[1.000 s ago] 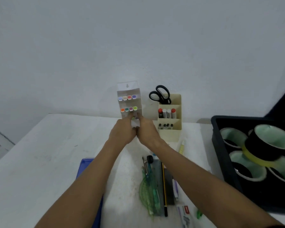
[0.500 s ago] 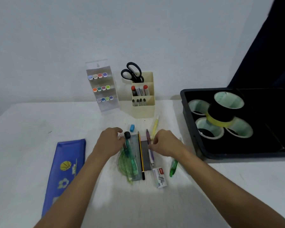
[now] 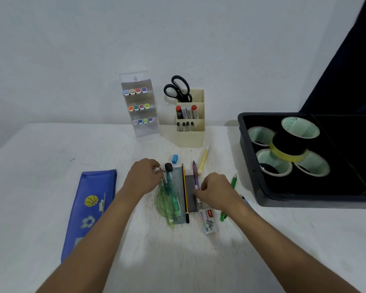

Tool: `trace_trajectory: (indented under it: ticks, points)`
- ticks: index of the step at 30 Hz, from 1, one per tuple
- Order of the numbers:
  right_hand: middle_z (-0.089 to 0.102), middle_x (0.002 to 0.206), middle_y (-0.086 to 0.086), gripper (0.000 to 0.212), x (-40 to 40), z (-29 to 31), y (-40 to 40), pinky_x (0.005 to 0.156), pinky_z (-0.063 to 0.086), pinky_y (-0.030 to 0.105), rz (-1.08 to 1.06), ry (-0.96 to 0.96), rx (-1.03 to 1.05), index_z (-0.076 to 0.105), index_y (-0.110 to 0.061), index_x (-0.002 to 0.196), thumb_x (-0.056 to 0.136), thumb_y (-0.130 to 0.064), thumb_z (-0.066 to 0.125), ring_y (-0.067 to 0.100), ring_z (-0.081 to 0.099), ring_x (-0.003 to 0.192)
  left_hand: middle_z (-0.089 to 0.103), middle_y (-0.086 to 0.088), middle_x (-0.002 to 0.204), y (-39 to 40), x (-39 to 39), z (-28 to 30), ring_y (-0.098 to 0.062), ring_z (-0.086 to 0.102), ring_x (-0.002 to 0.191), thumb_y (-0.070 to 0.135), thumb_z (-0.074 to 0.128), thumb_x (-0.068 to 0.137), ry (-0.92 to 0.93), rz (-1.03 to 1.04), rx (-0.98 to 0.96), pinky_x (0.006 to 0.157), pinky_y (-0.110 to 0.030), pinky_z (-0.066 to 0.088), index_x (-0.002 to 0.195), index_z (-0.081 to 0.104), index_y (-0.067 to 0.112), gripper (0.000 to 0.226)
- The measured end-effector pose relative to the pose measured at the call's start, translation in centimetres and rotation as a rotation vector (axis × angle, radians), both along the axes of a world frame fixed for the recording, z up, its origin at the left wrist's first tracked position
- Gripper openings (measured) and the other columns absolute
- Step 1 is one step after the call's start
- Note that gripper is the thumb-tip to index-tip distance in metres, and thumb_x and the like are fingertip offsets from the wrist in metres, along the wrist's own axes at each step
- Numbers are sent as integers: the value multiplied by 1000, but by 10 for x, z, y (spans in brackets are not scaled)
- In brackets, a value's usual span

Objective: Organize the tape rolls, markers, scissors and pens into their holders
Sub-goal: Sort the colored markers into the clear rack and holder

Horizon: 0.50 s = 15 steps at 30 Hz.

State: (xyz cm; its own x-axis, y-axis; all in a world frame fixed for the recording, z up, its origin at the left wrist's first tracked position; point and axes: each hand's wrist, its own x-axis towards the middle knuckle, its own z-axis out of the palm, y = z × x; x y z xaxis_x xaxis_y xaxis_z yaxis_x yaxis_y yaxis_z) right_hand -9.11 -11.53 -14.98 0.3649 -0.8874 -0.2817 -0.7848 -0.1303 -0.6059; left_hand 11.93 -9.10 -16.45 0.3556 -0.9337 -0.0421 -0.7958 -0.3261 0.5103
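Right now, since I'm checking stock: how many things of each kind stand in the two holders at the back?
Rack markers: 12
Scissors: 1
Middle-slot markers: 4
Front-slot pens: 4
Total: 21

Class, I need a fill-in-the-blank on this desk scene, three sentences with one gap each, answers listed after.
1. The black scissors stand in the ____ compartment of the cream holder.
2. The right hand pinches the ____ pen.
3. The clear rack holds ____ rows of markers.

Answers: back; purple; three
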Motion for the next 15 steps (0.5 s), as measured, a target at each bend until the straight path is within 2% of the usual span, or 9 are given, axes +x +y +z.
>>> trace_trajectory:
  ticks: [1, 3, 5, 6, 8, 9, 11, 12, 15]
  points:
    - [53, 56, 5, 36, -2, 1, -1, 41, 34, 15, -5, 2, 0, 56, -3, 59, 86, -23, 65, 12, 48, 49, 64, -8, 122, -1, 1, -1, -22, 60, 108, 18, 56, 90, -4, 1, -4, 83, -19, 37, 122, 63, 9, 34]
    - [68, 76, 16, 34, -6, 5, -4, 57, 48, 25, -27, -8, -13, 68, 8, 83, 88, -26, 64, 21, 62, 65, 64, -8, 121, -2, 1, -1, -22, 60, 107, 18, 56, 90, -13, -3, -5, 83, -20, 37, 122, 64, 9, 34]
    - [70, 91, 18, 34, -11, 7, -11, 72, 55, 33, -74, -22, -48, 69, 6, 94, 90, -26, 61, 26, 67, 81, 64, -9, 121, -4, -1, -2, -22, 60, 106, 18, 56, 90, -20, -13, -1, 83, -22, 39, 122, 64, 9, 34]
    - [70, 93, 17, 34, -11, 8, -15, 75, 55, 35, -96, -25, -64, 69, 5, 94, 91, -27, 60, 27, 67, 84, 64, -9, 121, -4, -1, -3, -22, 60, 105, 19, 56, 89, -25, -16, -1, 83, -23, 40, 121, 64, 9, 34]
    - [69, 84, 16, 36, -6, 6, -26, 67, 55, 32, -136, -39, -84, 68, 5, 86, 92, -29, 59, 27, 66, 77, 65, -9, 118, -6, -3, -4, -22, 61, 104, 18, 56, 88, -40, -13, -4, 82, -26, 43, 119, 65, 9, 34]
    - [64, 73, 13, 38, -2, 5, -31, 56, 50, 26, -151, -44, -88, 64, 3, 75, 92, -31, 58, 23, 62, 65, 65, -9, 117, -7, -5, -3, -22, 61, 103, 18, 55, 88, -51, -9, -4, 82, -27, 44, 118, 66, 9, 33]
    - [47, 55, 3, 46, 8, -1, -37, 36, 31, 19, -172, -52, -94, 46, -9, 57, 91, -38, 58, 13, 46, 46, 66, -9, 115, -9, -6, -3, -22, 60, 102, 17, 55, 88, -68, -8, -2, 82, -28, 45, 116, 67, 8, 32]
    - [42, 53, 0, 49, 13, -4, -39, 35, 25, 19, -181, -57, -97, 40, -13, 55, 90, -41, 59, 11, 41, 44, 65, -8, 116, -9, -6, -2, -22, 60, 103, 17, 55, 88, -71, -9, 0, 83, -28, 45, 116, 67, 8, 32]
    - [38, 53, 0, 50, 20, -8, -44, 35, 23, 20, -209, -62, -83, 35, -15, 55, 88, -42, 61, 11, 38, 44, 66, -8, 116, -9, -3, -2, -23, 60, 104, 17, 55, 88, -61, -12, 6, 85, -28, 46, 115, 68, 8, 31]
